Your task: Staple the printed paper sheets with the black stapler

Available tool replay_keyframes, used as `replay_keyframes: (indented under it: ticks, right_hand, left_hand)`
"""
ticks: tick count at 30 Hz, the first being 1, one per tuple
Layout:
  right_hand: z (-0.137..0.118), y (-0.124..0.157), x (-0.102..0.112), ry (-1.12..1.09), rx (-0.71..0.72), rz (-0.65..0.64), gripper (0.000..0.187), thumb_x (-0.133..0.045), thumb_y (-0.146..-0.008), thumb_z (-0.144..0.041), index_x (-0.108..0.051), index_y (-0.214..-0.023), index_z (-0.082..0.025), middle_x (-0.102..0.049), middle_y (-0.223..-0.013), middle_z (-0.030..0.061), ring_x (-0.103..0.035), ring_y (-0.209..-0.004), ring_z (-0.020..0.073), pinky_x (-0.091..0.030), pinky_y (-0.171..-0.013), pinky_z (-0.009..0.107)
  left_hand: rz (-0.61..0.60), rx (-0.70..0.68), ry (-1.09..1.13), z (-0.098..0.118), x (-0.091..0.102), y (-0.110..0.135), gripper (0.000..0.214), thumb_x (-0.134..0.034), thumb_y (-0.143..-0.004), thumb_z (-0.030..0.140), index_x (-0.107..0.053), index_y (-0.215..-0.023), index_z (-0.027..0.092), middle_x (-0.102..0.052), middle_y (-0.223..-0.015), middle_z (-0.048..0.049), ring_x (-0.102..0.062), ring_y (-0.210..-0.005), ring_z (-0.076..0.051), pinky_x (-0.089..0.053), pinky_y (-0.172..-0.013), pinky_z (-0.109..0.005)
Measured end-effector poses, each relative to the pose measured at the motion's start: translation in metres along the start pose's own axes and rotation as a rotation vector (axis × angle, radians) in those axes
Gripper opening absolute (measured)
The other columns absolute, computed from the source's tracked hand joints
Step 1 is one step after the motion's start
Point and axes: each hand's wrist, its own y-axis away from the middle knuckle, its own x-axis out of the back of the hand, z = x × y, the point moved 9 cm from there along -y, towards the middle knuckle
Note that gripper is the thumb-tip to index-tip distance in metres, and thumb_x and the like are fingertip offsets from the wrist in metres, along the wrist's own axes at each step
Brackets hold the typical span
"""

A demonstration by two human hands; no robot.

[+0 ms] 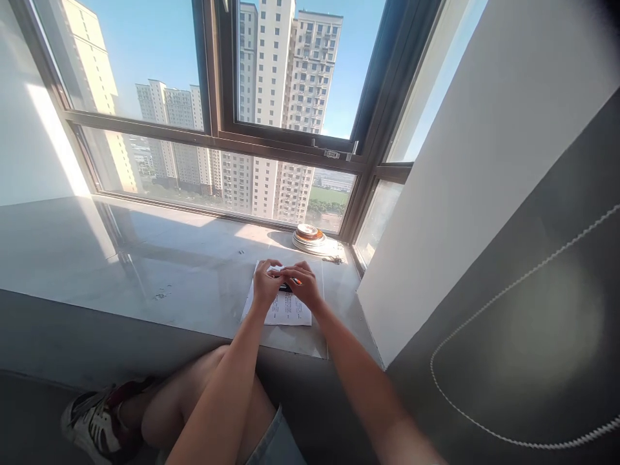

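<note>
My left hand (266,284) and my right hand (304,284) meet above a printed sheet of paper (287,313) lying on the window sill. Fingers of both hands are bent and pressed together at the tips, around something too small and hidden to name. Just below the fingertips shows a dark object (285,289), mostly covered by my hands. A small orange tip (297,281) sticks out beside my right fingers; its kind is unclear.
Behind my hands, near the window corner, stands a stack of round plate-like things (309,240). Small bits (163,292) lie on the sill (194,271) to the left. A beaded cord (433,361) hangs at right. The wall juts out close to my right arm.
</note>
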Motion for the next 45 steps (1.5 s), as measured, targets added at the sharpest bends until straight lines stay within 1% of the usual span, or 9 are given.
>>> replay_keyframes:
  ticks: [7, 10, 14, 16, 20, 25, 31, 41, 45]
  right_hand:
    - [0.007, -0.001, 0.0, 0.014, -0.08, -0.023, 0.023, -0.061, -0.099, -0.042, -0.082, -0.102, -0.033, -0.078, -0.106, 0.0052, -0.06, -0.102, 0.0272, -0.047, -0.102, 0.045]
    - [0.022, 0.001, 0.022, 0.041, -0.17, 0.128, 0.023, -0.062, -0.097, -0.042, -0.081, -0.103, -0.03, -0.076, -0.102, 0.0078, -0.061, -0.1, 0.0273, -0.048, -0.099, 0.044]
    - [0.063, 0.013, 0.063, 0.194, -0.41, 0.302, 0.026, -0.063, -0.092, -0.039, -0.076, -0.108, -0.024, -0.076, -0.097, 0.0091, -0.062, -0.083, 0.0248, -0.049, -0.091, 0.043]
    - [0.083, 0.021, 0.075, 0.288, -0.518, 0.291, 0.022, -0.062, -0.09, -0.034, -0.074, -0.105, -0.024, -0.077, -0.098, 0.0089, -0.063, -0.081, 0.0248, -0.048, -0.087, 0.042]
    - [0.109, 0.036, 0.087, 0.424, -0.649, 0.284, 0.01, -0.063, -0.087, -0.027, -0.07, -0.094, -0.026, -0.075, -0.098, 0.0096, -0.064, -0.093, 0.0278, -0.047, -0.082, 0.039]
    - [0.122, 0.044, 0.087, 0.524, -0.71, 0.207, 0.009, -0.067, -0.085, -0.022, -0.065, -0.077, -0.023, -0.071, -0.084, 0.0093, -0.063, -0.091, 0.0275, -0.046, -0.074, 0.035]
    - [0.136, 0.053, 0.085, 0.598, -0.842, 0.123, 0.01, -0.068, -0.085, -0.02, -0.067, -0.076, -0.021, -0.071, -0.082, 0.0085, -0.065, -0.087, 0.0251, -0.046, -0.067, 0.031]
    - [0.137, 0.052, 0.085, 0.603, -0.815, 0.134, 0.01, -0.066, -0.083, -0.017, -0.07, -0.074, -0.021, -0.072, -0.085, 0.0135, -0.062, -0.107, 0.0325, -0.048, -0.075, 0.036]
    - [0.114, 0.039, 0.081, 0.556, -0.652, 0.229, 0.013, -0.058, -0.088, -0.02, -0.069, -0.082, -0.02, -0.072, -0.095, 0.0123, -0.059, -0.106, 0.0299, -0.047, -0.085, 0.039]
  left_hand:
    - [-0.03, -0.059, -0.09, 0.004, -0.004, 0.0, 0.024, -0.087, -0.065, 0.021, -0.073, -0.086, 0.02, -0.064, -0.103, -0.0039, -0.066, -0.068, -0.012, -0.05, -0.062, -0.025]
    - [0.02, -0.033, -0.03, 0.005, 0.001, 0.001, 0.032, -0.09, -0.064, 0.026, -0.071, -0.09, 0.02, -0.066, -0.103, -0.0047, -0.071, -0.081, -0.017, -0.051, -0.07, -0.026]
    - [0.074, 0.185, 0.16, -0.015, 0.009, -0.001, 0.046, -0.093, -0.062, 0.034, -0.066, -0.096, 0.02, -0.07, -0.083, -0.0024, -0.073, -0.082, -0.023, -0.052, -0.074, -0.031]
    - [0.097, 0.215, 0.22, -0.019, 0.012, -0.003, 0.05, -0.095, -0.058, 0.036, -0.065, -0.094, 0.02, -0.07, -0.082, -0.0012, -0.074, -0.084, -0.024, -0.052, -0.078, -0.032]
    - [0.11, 0.178, 0.358, -0.015, 0.012, -0.008, 0.05, -0.096, -0.055, 0.034, -0.063, -0.089, 0.019, -0.067, -0.105, -0.0022, -0.074, -0.089, -0.022, -0.051, -0.086, -0.031]
    - [0.032, 0.178, 0.525, -0.005, 0.005, -0.007, 0.048, -0.095, -0.057, 0.028, -0.061, -0.09, 0.019, -0.061, -0.119, -0.0026, -0.075, -0.098, -0.022, -0.049, -0.088, -0.029]
    - [-0.044, 0.215, 0.585, 0.0, -0.001, -0.004, 0.046, -0.096, -0.058, 0.023, -0.064, -0.091, 0.02, -0.06, -0.12, -0.0016, -0.073, -0.104, -0.022, -0.048, -0.087, -0.028]
    - [-0.048, 0.2, 0.654, 0.0, -0.001, -0.005, 0.047, -0.097, -0.055, 0.02, -0.063, -0.088, 0.02, -0.063, -0.106, 0.0001, -0.07, -0.093, -0.016, -0.05, -0.09, -0.029]
    - [-0.028, 0.172, 0.585, 0.007, 0.002, -0.004, 0.047, -0.097, -0.057, 0.023, -0.062, -0.089, 0.02, -0.065, -0.093, 0.0021, -0.07, -0.088, -0.015, -0.049, -0.089, -0.029]
